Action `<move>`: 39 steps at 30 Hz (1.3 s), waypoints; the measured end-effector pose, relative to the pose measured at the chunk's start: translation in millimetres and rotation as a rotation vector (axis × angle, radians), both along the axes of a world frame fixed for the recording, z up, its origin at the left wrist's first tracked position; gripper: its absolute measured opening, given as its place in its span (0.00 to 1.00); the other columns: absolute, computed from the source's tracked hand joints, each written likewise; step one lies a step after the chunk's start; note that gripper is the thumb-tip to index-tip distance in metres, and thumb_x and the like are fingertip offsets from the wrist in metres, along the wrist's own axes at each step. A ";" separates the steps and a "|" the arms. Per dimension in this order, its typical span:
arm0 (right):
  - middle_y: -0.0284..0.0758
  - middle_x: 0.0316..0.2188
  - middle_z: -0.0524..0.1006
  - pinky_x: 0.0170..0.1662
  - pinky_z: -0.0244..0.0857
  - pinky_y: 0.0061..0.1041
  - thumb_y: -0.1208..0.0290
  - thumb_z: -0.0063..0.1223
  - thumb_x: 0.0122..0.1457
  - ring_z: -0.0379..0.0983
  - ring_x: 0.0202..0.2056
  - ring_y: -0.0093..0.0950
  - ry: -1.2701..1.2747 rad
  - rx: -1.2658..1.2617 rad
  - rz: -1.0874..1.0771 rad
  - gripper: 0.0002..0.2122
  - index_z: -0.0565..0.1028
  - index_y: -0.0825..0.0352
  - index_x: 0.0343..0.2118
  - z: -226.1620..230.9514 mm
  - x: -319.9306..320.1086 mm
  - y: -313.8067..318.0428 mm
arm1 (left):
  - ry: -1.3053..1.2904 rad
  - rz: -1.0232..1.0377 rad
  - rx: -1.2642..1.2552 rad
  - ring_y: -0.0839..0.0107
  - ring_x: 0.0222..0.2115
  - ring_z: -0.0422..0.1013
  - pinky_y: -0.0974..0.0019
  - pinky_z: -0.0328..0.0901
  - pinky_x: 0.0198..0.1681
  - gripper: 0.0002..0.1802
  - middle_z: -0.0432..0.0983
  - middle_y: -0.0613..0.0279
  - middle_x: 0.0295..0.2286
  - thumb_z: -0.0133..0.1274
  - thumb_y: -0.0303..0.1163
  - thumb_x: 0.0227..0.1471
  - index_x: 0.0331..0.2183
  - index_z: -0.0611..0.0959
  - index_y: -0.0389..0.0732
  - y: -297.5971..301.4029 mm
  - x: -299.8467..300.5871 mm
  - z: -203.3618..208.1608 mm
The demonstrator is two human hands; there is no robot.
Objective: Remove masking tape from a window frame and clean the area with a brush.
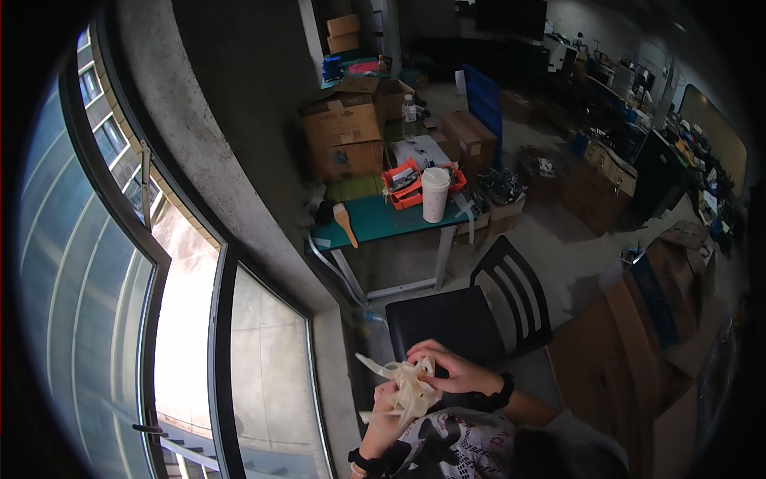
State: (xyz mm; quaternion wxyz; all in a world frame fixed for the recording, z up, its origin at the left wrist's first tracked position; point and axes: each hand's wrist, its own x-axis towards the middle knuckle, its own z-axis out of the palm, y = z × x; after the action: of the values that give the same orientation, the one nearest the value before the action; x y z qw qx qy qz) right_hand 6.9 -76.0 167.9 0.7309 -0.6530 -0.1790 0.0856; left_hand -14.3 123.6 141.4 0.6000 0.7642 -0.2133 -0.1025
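Observation:
Low in the head view, both my hands are closed about a cream-coloured, openwork piece [412,393] with curved sides, gaps and long thin prongs. It looks like plastic, though its exact kind cannot be made out. My left hand [386,415] grips it from the lower left, and a prong sticks out past the wrist. From the right, my right hand [455,372] has its fingers bent over the upper edge. A black chair [447,319] stands just beyond my hands.
Past the chair, a green-topped table [375,219] bears a brush [345,222], a white lidded cup [435,195], orange trays [403,185] and a cardboard box [343,128]. An open window [155,319] is on the left. More cardboard [606,359] lies at the right.

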 end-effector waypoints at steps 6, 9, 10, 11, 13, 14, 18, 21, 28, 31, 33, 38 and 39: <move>0.46 0.54 0.56 0.54 0.54 0.31 0.86 0.48 0.47 0.57 0.55 0.37 -0.189 0.107 -0.403 0.17 0.65 0.66 0.42 1.2 27.0 -30.8 | 0.668 -0.016 -0.475 0.72 0.43 0.64 0.71 0.61 0.44 0.28 0.64 0.61 0.46 0.47 0.31 0.50 0.52 0.59 0.37 -26.2 22.2 17.0; 0.43 0.54 0.59 0.56 0.52 0.32 0.81 0.52 0.49 0.56 0.56 0.36 -0.430 -0.458 -0.288 0.12 0.70 0.65 0.38 12.7 34.2 -30.2 | 0.824 -0.002 -0.765 0.67 0.48 0.62 0.64 0.61 0.47 0.29 0.60 0.59 0.50 0.42 0.35 0.53 0.55 0.55 0.40 -37.3 55.3 24.2; 0.39 0.54 0.61 0.57 0.49 0.34 0.76 0.54 0.49 0.55 0.56 0.35 -0.493 -0.632 -0.283 0.10 0.74 0.64 0.36 10.5 35.1 -24.3 | 0.832 0.028 -0.856 0.67 0.48 0.62 0.65 0.60 0.48 0.30 0.60 0.57 0.50 0.43 0.33 0.52 0.55 0.55 0.39 -38.4 67.7 20.6; 0.37 0.56 0.58 0.57 0.49 0.35 0.76 0.51 0.51 0.53 0.57 0.36 -0.494 -0.612 -0.201 0.17 0.67 0.62 0.45 4.2 36.1 -20.3 | 0.840 0.057 -0.945 0.66 0.49 0.62 0.65 0.59 0.50 0.31 0.60 0.56 0.50 0.44 0.31 0.52 0.55 0.54 0.39 -38.4 80.6 17.3; 0.38 0.58 0.54 0.57 0.48 0.36 0.76 0.50 0.51 0.51 0.58 0.37 -0.352 -0.517 -0.178 0.21 0.64 0.61 0.51 7.4 38.7 -13.2 | 0.695 0.106 -0.675 0.66 0.48 0.62 0.64 0.59 0.50 0.30 0.61 0.56 0.49 0.44 0.22 0.48 0.54 0.57 0.38 -40.3 103.4 30.2; 0.40 0.60 0.47 0.58 0.45 0.35 0.75 0.50 0.51 0.46 0.60 0.36 -0.356 -0.446 -0.156 0.29 0.55 0.62 0.56 10.1 40.6 -16.0 | 0.628 0.091 -0.645 0.66 0.48 0.62 0.64 0.59 0.51 0.31 0.61 0.57 0.50 0.44 0.21 0.47 0.54 0.57 0.39 -42.1 111.1 29.7; 0.39 0.62 0.38 0.59 0.41 0.36 0.70 0.54 0.49 0.42 0.61 0.33 -0.031 0.229 -0.385 0.41 0.38 0.63 0.60 -11.0 54.0 4.0 | 0.634 -0.136 -0.738 0.67 0.49 0.61 0.65 0.58 0.52 0.35 0.60 0.57 0.51 0.44 0.18 0.43 0.55 0.56 0.39 -34.4 147.3 29.9; 0.40 0.59 0.49 0.59 0.44 0.33 0.66 0.48 0.54 0.47 0.59 0.31 0.452 1.143 -0.068 0.34 0.44 0.63 0.59 -39.3 73.9 20.1 | 0.448 -0.375 -0.350 0.68 0.53 0.55 0.66 0.51 0.55 0.40 0.56 0.57 0.53 0.50 0.16 0.40 0.56 0.56 0.37 -35.2 173.0 22.7; 0.40 0.52 0.58 0.55 0.52 0.25 0.73 0.54 0.50 0.56 0.54 0.30 0.111 0.234 -0.481 0.33 0.47 0.67 0.56 12.5 152.6 31.5 | 0.591 -0.395 -0.470 0.65 0.53 0.54 0.65 0.47 0.56 0.29 0.56 0.54 0.53 0.40 0.34 0.54 0.55 0.55 0.35 -6.7 213.6 -10.4; 0.46 0.50 0.60 0.54 0.52 0.29 0.68 0.60 0.46 0.55 0.55 0.36 -0.202 -0.205 -0.646 0.31 0.54 0.69 0.50 1.1 201.0 32.5 | 0.616 -0.635 -0.391 0.68 0.48 0.61 0.66 0.51 0.53 0.41 0.67 0.54 0.45 0.17 0.58 0.55 0.53 0.59 0.32 5.1 237.0 -11.1; 0.46 0.46 0.62 0.49 0.54 0.33 0.66 0.60 0.46 0.58 0.48 0.39 -0.253 -0.528 -0.780 0.25 0.61 0.70 0.44 -1.3 244.3 26.0 | 0.619 -0.445 -0.487 0.69 0.44 0.64 0.67 0.53 0.49 0.43 0.73 0.56 0.38 0.15 0.60 0.54 0.52 0.62 0.32 19.4 250.7 -12.5; 0.43 0.34 0.70 0.35 0.64 0.26 0.71 0.58 0.48 0.71 0.34 0.35 -0.071 -0.298 -0.606 0.24 0.59 0.71 0.44 -62.7 348.9 -1.7 | 0.617 0.023 -0.404 0.71 0.37 0.67 0.68 0.56 0.46 0.34 0.74 0.58 0.32 0.26 0.53 0.57 0.47 0.68 0.32 47.8 270.8 -15.1; 0.43 0.28 0.71 0.28 0.64 0.25 0.74 0.55 0.49 0.72 0.26 0.35 -0.329 -0.245 -0.740 0.21 0.57 0.71 0.42 -95.0 380.7 -6.0 | 0.627 0.081 -0.420 0.72 0.36 0.67 0.69 0.57 0.46 0.31 0.74 0.59 0.32 0.27 0.50 0.58 0.46 0.69 0.33 52.4 269.9 -18.9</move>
State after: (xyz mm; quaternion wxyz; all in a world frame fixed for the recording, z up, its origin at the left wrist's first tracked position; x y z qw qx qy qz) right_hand 387.6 -82.0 73.0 0.5907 -0.7605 -0.0353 -0.2674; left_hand 255.6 176.0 122.5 0.7833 0.5640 -0.0051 -0.2616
